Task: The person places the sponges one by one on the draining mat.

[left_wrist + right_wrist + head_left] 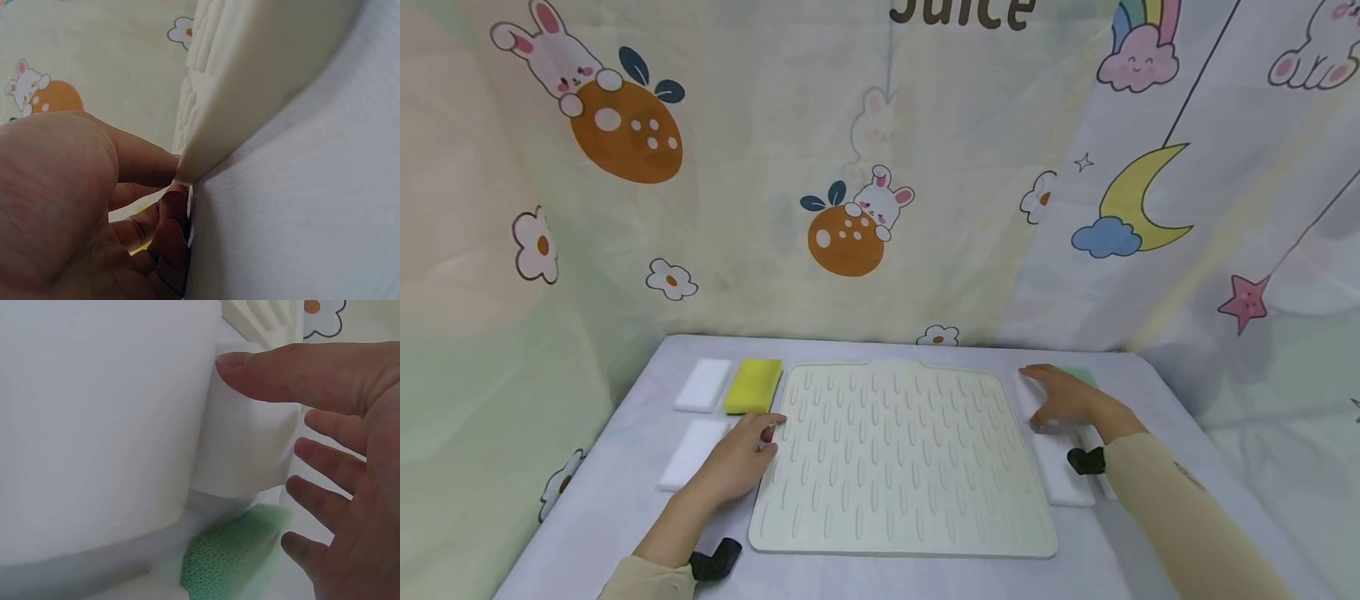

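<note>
An off-white ridged mat (891, 458) lies flat between the hands. My left hand (741, 458) touches its left edge with thumb and finger; up close in the left wrist view, the fingertips (177, 172) meet the edge of the mat (250, 81) at the table surface. On the other side, my right hand (1067, 396) reaches over a white sponge-like block (1028, 396), fingers spread. In the right wrist view the thumb (262, 372) overlaps the farther white block (244, 444), with the other fingers apart beside it. A nearer white block (1063, 479) sits below that hand.
Left of the mat lie a yellow sponge (754, 386) and two white blocks, one far (703, 385) and one near (691, 457). A green sponge (231, 556) is partly hidden behind my right hand. A printed cloth backdrop (737, 250) hangs behind the table.
</note>
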{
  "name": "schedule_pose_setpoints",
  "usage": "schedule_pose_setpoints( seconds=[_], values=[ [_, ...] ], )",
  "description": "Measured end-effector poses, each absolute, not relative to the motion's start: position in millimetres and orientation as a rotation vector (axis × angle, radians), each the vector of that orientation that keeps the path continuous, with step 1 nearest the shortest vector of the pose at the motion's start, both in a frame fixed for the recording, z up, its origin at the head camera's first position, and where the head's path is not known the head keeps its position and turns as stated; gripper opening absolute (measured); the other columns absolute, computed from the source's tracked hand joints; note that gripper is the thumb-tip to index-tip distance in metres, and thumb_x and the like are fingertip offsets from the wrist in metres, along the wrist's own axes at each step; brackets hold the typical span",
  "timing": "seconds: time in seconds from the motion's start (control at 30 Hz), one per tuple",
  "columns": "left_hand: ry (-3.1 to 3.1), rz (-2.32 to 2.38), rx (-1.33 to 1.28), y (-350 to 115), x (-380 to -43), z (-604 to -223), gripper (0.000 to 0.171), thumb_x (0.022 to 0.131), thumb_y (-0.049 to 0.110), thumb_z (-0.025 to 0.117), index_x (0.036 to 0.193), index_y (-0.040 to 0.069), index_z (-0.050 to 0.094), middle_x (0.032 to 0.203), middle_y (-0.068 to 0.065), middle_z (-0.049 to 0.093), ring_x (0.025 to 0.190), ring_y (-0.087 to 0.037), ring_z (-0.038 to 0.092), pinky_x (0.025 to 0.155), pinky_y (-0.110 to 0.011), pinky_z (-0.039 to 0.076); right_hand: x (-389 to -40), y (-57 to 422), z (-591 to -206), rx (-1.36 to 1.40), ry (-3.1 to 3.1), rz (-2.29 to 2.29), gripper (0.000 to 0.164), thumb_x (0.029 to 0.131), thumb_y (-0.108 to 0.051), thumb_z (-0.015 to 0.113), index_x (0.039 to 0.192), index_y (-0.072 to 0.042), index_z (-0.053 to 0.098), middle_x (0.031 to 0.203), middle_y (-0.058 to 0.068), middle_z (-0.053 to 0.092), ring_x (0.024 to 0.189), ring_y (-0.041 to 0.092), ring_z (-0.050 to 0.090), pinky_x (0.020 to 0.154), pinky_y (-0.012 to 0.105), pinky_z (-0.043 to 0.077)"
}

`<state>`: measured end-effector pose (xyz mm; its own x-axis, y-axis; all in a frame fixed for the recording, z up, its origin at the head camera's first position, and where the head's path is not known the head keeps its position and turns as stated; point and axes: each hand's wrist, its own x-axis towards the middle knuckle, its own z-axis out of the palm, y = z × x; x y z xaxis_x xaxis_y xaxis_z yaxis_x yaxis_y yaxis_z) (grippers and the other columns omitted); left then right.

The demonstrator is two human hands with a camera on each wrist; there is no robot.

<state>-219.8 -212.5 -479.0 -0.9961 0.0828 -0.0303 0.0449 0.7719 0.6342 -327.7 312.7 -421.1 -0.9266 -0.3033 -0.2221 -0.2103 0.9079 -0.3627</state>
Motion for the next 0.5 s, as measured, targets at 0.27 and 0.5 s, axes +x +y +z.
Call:
schedule_pose_setpoints(
  seconds=[0.27,0.5],
  values=[
    [2.903,1.011,0.101,-212.0,-220.8,-478.0,0.042,0.101,0.011,0.059,0.143,0.011,0.058,0.107,-0.004,0.052,0.084,-0.018,0.050,0.072,-0.032,0.040,-330.8,311.0,-417.6,-0.343,2.768,-0.467,0.095,0.075,-0.015,0.087,0.157,-0.002,0.039,0.163,0.028,0.029,0.147,0.055,0.030,0.114,0.070,0.030],
    [2.908,0.996,0.104,-213.0,-222.5,-480.4,0.043,0.101,0.012,0.059,0.144,0.011,0.058,0.107,-0.005,0.052,0.085,-0.018,0.051,0.072,-0.032,0.041,-333.2,308.3,-416.7,-0.346,2.766,-0.451,0.095,0.075,-0.015,0.087,0.156,-0.001,0.040,0.162,0.029,0.031,0.147,0.055,0.030,0.116,0.070,0.028]
  ],
)
